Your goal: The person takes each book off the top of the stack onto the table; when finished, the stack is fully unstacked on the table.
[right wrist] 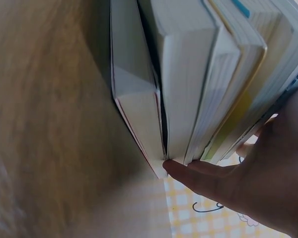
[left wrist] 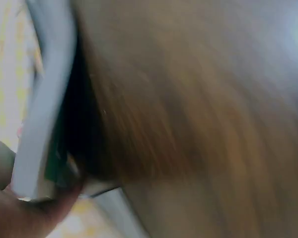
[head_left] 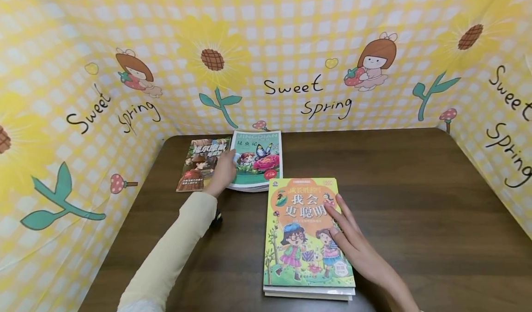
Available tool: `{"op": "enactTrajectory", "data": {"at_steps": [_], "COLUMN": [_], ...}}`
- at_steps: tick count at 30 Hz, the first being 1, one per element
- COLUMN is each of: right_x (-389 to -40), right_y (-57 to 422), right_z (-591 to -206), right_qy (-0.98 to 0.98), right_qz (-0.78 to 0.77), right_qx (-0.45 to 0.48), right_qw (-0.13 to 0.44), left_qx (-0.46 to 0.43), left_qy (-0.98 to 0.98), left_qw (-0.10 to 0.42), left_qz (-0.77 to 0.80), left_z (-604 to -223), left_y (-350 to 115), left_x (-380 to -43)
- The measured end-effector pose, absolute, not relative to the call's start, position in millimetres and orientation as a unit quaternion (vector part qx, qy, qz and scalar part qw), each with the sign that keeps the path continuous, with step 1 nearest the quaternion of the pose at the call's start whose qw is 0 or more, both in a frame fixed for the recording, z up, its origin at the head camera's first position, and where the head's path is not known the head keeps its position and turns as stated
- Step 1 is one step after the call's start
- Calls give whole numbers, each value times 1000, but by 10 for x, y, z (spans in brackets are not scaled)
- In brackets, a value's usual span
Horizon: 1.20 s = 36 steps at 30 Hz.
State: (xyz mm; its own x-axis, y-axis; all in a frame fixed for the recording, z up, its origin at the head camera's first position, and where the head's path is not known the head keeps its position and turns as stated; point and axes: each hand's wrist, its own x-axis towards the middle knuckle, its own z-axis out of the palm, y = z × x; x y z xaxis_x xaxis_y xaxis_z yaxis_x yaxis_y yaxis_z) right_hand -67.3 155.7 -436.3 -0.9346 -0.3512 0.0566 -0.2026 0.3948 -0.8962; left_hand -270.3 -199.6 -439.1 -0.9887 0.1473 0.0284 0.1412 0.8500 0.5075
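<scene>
A teal book (head_left: 259, 164) with a butterfly and a pink flower lies at the back left, and my left hand (head_left: 224, 171) holds it by its left edge. In the left wrist view the pale page block (left wrist: 44, 119) sits between the thumb and fingers of that hand. My right hand (head_left: 353, 238) rests with extended fingers along the right side of a book stack. On top is a yellow-green book (head_left: 299, 256) with two cartoon children. The right wrist view shows the page edges (right wrist: 188, 84) of several stacked books, with a fingertip against their side.
A brown-covered book (head_left: 195, 168) lies left of the teal one, partly behind the left hand. The dark wooden table (head_left: 399, 178) is bordered by a yellow checked cloth (head_left: 266, 48) at the back and sides. A small black object (head_left: 217, 218) shows beside the left sleeve.
</scene>
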Motion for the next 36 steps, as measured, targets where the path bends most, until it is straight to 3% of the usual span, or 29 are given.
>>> {"op": "enactTrajectory", "data": {"at_steps": [3, 9, 20, 36], "right_x": [-668, -691, -676, -669], "right_y": [1540, 1568, 1543, 1532], "right_z": [-4368, -4344, -4354, -4346], "right_qy": [830, 831, 831, 830], "right_qz": [-527, -527, -528, -528], "right_qx": [-166, -162, -157, -163], "right_qw": [77, 70, 77, 75], "left_qx": [161, 251, 234, 232], "left_qy": [973, 943, 961, 970], "left_qw": [27, 143, 69, 53], "left_qz": [163, 163, 127, 51], "left_z": [-4347, -4258, -4387, -4328], "left_y": [-1910, -1656, -1426, -1327], "left_x": [-2483, -2220, -2203, -2216]}}
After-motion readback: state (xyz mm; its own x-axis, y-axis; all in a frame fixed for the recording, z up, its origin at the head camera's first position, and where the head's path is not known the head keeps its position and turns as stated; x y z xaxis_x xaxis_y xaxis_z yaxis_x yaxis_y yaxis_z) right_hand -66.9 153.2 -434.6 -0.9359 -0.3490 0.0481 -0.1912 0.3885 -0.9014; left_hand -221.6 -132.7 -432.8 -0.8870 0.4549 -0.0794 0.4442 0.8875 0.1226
